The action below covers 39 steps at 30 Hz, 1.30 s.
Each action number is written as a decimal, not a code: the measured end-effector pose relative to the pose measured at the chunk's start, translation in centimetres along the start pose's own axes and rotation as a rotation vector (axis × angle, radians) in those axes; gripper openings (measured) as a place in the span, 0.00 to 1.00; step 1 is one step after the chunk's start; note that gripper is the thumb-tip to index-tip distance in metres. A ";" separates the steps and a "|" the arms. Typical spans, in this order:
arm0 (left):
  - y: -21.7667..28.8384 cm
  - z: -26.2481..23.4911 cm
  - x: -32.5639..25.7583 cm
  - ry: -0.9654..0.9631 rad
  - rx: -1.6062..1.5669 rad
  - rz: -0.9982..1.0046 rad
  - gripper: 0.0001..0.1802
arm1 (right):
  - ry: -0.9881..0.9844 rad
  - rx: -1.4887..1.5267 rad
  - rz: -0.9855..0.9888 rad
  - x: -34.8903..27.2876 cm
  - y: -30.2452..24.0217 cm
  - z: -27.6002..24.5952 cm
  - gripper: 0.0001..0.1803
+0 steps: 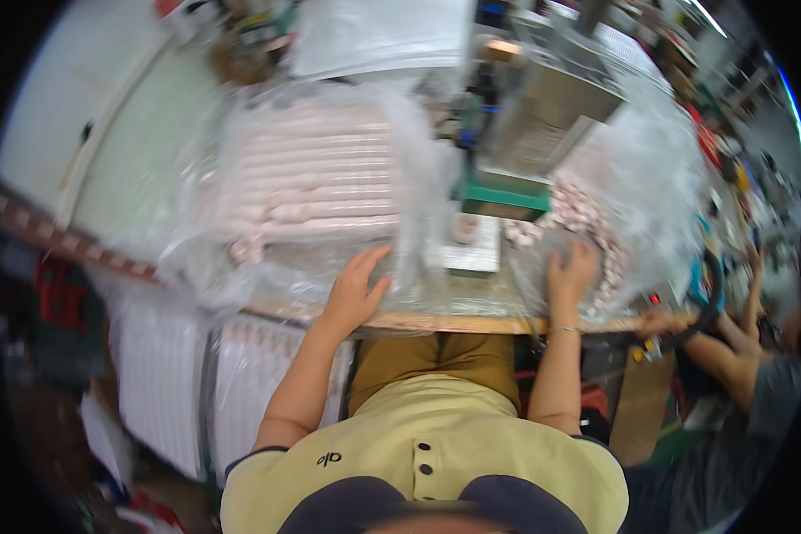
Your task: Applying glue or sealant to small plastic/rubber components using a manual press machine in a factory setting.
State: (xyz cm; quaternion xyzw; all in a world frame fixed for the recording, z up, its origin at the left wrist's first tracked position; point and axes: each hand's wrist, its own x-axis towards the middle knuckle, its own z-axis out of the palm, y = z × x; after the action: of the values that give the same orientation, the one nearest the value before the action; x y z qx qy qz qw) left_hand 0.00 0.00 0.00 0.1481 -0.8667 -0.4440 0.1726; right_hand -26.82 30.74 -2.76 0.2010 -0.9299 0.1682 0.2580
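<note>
Left hand (354, 289) flat, fingers spread, on clear plastic bag (329, 178); right hand (570, 276) open among small pink parts (587, 218)

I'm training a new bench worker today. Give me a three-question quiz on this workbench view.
1. True or false: the left hand rests flat on clear plastic sheeting.
2. The right hand is nearest to: A) small pinkish parts in a pile, B) a hammer, C) a cup.
3. What colour is the base of the machine between the hands?

Key: 1 true; 2 A; 3 green.
</note>
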 end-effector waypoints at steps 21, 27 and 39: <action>-17.8 -24.6 1.7 0.735 0.204 -0.583 0.31 | -0.070 0.115 -0.086 1.0 0.3 1.3 0.29; -16.9 -25.3 2.3 0.685 0.190 -0.632 0.31 | -0.158 0.011 -0.032 6.8 2.1 3.6 0.31; -6.3 -14.3 4.7 0.229 0.574 0.168 0.18 | -0.342 0.193 -0.077 0.8 -2.5 -0.3 0.24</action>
State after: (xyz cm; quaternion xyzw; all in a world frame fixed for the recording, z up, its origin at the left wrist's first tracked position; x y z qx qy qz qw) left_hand 2.57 -15.77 3.41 0.1677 -0.9407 -0.1463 0.2560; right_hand -26.13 28.47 -1.57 0.2859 -0.9314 0.2101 0.0819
